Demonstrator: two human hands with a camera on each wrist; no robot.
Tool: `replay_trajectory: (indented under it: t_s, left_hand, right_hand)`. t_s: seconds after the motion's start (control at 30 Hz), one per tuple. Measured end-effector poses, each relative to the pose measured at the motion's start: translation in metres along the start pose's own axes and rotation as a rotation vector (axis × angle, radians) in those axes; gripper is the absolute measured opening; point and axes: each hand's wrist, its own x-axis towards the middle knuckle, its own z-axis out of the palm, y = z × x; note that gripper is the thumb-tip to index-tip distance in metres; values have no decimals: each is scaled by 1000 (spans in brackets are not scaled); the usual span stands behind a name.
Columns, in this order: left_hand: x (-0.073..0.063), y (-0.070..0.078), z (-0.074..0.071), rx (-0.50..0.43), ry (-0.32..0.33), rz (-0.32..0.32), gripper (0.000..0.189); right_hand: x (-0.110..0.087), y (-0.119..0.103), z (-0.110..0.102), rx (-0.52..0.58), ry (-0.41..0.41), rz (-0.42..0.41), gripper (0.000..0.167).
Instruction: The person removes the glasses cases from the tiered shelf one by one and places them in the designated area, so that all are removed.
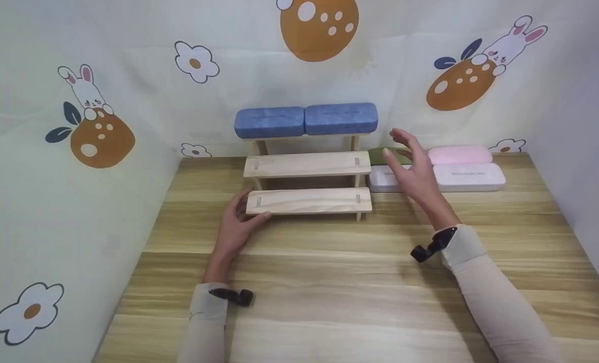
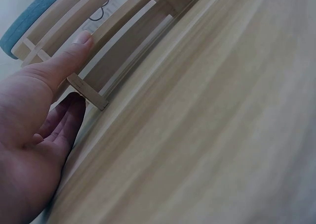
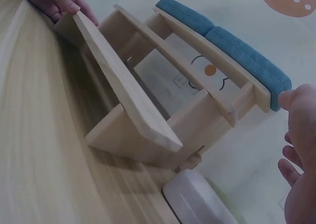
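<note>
A three-tier wooden display stand (image 1: 307, 201) stands on the table, with two blue glasses cases (image 1: 340, 118) end to end on its top tier. My left hand (image 1: 234, 227) grips the left end of the lowest tier. In the left wrist view its thumb (image 2: 74, 53) lies along the tier's edge, with fingers beside the stand's leg. To the right of the stand, my right hand (image 1: 417, 174) hangs with loosely bent fingers, holding nothing. In the right wrist view its thumb appears close to the right end of a blue case (image 3: 247, 53); whether they touch is unclear.
Right of the stand lie two white glasses cases (image 1: 470, 177), with a pink case (image 1: 460, 155) and a green case (image 1: 380, 156) behind. My right hand partly hides the green and nearer white ones. Printed cloth walls (image 1: 143, 101) enclose the wooden table (image 1: 329, 282).
</note>
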Motion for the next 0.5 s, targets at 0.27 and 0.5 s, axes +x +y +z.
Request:
replay_trajectory:
  t_s: [0.27, 0.5]
  left_hand:
    - [0, 0, 0, -9, -6, -4, 94]
    - [0, 0, 0, 10, -5, -26, 96]
  right_hand:
    - [25, 21, 11, 112, -33, -4, 64]
    - [37, 8, 17, 178, -52, 24, 69]
